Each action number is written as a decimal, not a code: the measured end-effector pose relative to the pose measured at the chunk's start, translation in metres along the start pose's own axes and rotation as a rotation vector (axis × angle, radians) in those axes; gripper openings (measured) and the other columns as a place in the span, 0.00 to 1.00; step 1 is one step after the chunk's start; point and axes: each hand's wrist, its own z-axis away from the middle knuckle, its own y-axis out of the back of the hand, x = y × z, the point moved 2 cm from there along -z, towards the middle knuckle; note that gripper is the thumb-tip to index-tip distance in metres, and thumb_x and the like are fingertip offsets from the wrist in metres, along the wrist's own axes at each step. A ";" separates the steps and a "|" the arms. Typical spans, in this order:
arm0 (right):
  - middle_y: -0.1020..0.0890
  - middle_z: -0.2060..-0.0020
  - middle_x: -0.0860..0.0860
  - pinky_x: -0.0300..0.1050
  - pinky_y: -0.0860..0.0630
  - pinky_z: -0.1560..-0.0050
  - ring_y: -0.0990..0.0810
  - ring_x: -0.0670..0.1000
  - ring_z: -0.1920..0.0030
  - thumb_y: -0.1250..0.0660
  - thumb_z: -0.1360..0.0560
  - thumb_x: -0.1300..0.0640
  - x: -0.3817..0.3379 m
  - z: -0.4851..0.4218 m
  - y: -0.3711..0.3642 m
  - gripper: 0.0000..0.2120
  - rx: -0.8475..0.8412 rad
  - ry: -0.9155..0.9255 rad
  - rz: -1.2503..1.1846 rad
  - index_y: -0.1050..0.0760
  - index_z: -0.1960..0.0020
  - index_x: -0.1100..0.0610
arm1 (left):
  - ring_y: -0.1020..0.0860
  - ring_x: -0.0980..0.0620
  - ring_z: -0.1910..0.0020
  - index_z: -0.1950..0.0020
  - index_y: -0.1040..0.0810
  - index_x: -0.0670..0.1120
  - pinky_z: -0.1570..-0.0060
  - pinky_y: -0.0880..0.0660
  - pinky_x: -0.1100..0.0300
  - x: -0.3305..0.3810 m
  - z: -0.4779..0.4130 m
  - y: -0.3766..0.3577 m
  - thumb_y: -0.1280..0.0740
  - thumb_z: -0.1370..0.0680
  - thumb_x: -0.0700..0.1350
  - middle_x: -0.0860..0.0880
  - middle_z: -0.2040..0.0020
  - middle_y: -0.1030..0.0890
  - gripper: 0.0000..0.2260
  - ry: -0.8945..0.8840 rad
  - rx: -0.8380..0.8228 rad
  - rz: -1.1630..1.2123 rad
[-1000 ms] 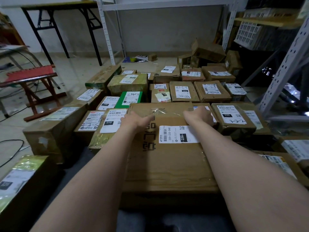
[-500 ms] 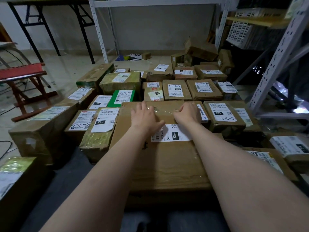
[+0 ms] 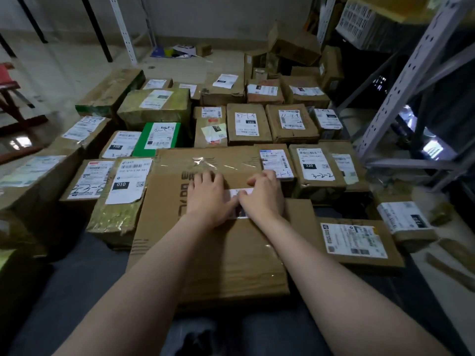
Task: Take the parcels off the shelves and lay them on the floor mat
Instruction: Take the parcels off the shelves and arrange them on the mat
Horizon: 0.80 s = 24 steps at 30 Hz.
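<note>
Box [image 3: 213, 253] down on floor mat [image 3: 84, 273], front row, beside neighbour parcels [image 3: 248, 123]. I read left grip [image 3: 205, 199] and right grip [image 3: 262, 196] flat on its top, fingers relaxed, holding nothing. Best: press evenly, square it against row, keep label [image 3: 241, 192] up.

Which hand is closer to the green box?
Left. The left hand rests down-right of the green box; the right hand is farther right.
</note>
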 end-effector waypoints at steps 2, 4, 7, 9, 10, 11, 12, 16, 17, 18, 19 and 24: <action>0.30 0.35 0.51 0.47 0.27 0.43 0.30 0.55 0.34 0.29 0.27 0.53 0.003 0.016 0.017 0.13 -0.088 -0.001 0.096 0.21 0.43 0.53 | 0.38 0.41 0.30 0.31 0.32 0.45 0.33 0.36 0.47 0.018 0.004 0.020 0.36 0.24 0.62 0.41 0.30 0.34 0.29 -0.044 -0.083 -0.054; 0.31 0.33 0.51 0.47 0.27 0.43 0.31 0.55 0.33 0.29 0.26 0.52 0.003 0.027 0.044 0.13 -0.183 -0.010 0.170 0.21 0.42 0.52 | 0.38 0.41 0.29 0.30 0.32 0.45 0.34 0.35 0.48 0.041 0.007 0.050 0.34 0.25 0.60 0.42 0.28 0.36 0.28 -0.075 -0.130 -0.043; 0.29 0.36 0.50 0.48 0.25 0.44 0.27 0.54 0.36 0.29 0.26 0.53 -0.009 0.027 0.106 0.11 -0.188 -0.069 0.146 0.20 0.44 0.52 | 0.38 0.43 0.29 0.30 0.31 0.46 0.36 0.33 0.48 0.080 0.008 0.108 0.33 0.26 0.59 0.43 0.28 0.35 0.28 -0.138 -0.152 -0.051; 0.27 0.39 0.50 0.46 0.24 0.50 0.25 0.54 0.40 0.30 0.26 0.55 -0.029 0.021 0.154 0.10 -0.142 -0.100 0.113 0.20 0.45 0.52 | 0.37 0.43 0.29 0.31 0.31 0.45 0.38 0.32 0.49 0.106 0.008 0.151 0.33 0.26 0.59 0.43 0.29 0.35 0.28 -0.186 -0.155 -0.064; 0.27 0.40 0.49 0.44 0.27 0.53 0.25 0.53 0.41 0.30 0.26 0.57 -0.041 0.019 0.177 0.09 -0.119 -0.099 0.113 0.20 0.46 0.52 | 0.37 0.42 0.30 0.31 0.31 0.45 0.38 0.31 0.49 0.119 0.008 0.173 0.33 0.26 0.59 0.43 0.30 0.34 0.28 -0.212 -0.152 -0.066; 0.27 0.40 0.49 0.43 0.29 0.55 0.25 0.53 0.42 0.30 0.27 0.58 -0.054 0.017 0.202 0.09 -0.096 -0.092 0.110 0.20 0.47 0.52 | 0.37 0.42 0.30 0.32 0.31 0.45 0.38 0.32 0.49 0.131 0.009 0.196 0.33 0.26 0.60 0.43 0.31 0.34 0.28 -0.236 -0.148 -0.065; 0.27 0.40 0.49 0.43 0.30 0.55 0.25 0.52 0.42 0.30 0.27 0.60 -0.067 0.016 0.227 0.09 -0.077 -0.080 0.105 0.21 0.48 0.52 | 0.36 0.42 0.30 0.32 0.30 0.45 0.37 0.32 0.49 0.142 0.010 0.220 0.33 0.25 0.59 0.43 0.31 0.33 0.28 -0.255 -0.142 -0.058; 0.26 0.41 0.47 0.45 0.26 0.57 0.24 0.52 0.46 0.30 0.28 0.63 -0.122 0.017 0.330 0.09 -0.025 -0.050 0.106 0.21 0.49 0.53 | 0.37 0.42 0.30 0.33 0.30 0.44 0.37 0.31 0.49 0.188 0.018 0.323 0.33 0.24 0.57 0.42 0.30 0.34 0.25 -0.326 -0.114 -0.015; 0.26 0.42 0.47 0.45 0.26 0.58 0.23 0.52 0.47 0.30 0.28 0.63 -0.137 0.019 0.357 0.09 -0.007 -0.043 0.110 0.21 0.50 0.53 | 0.36 0.43 0.30 0.33 0.30 0.45 0.38 0.30 0.49 0.200 0.020 0.352 0.33 0.24 0.57 0.43 0.31 0.33 0.25 -0.355 -0.108 -0.018; 0.26 0.42 0.47 0.45 0.25 0.58 0.23 0.51 0.48 0.30 0.28 0.63 -0.153 0.020 0.385 0.09 0.006 -0.034 0.115 0.21 0.50 0.53 | 0.36 0.43 0.32 0.33 0.30 0.45 0.39 0.30 0.50 0.212 0.022 0.383 0.33 0.24 0.56 0.43 0.32 0.33 0.24 -0.386 -0.098 -0.019; 0.26 0.43 0.47 0.47 0.24 0.57 0.23 0.51 0.47 0.30 0.29 0.63 -0.169 0.023 0.413 0.09 0.015 -0.020 0.124 0.22 0.51 0.53 | 0.35 0.43 0.33 0.34 0.29 0.45 0.39 0.30 0.50 0.223 0.025 0.414 0.33 0.24 0.55 0.43 0.34 0.32 0.23 -0.417 -0.087 -0.011; 0.26 0.38 0.49 0.46 0.23 0.50 0.23 0.53 0.43 0.28 0.31 0.60 -0.263 0.031 0.559 0.18 0.134 0.090 0.205 0.21 0.42 0.57 | 0.33 0.41 0.36 0.36 0.31 0.44 0.43 0.28 0.49 0.290 0.044 0.578 0.35 0.25 0.46 0.43 0.36 0.33 0.18 -0.609 -0.010 0.017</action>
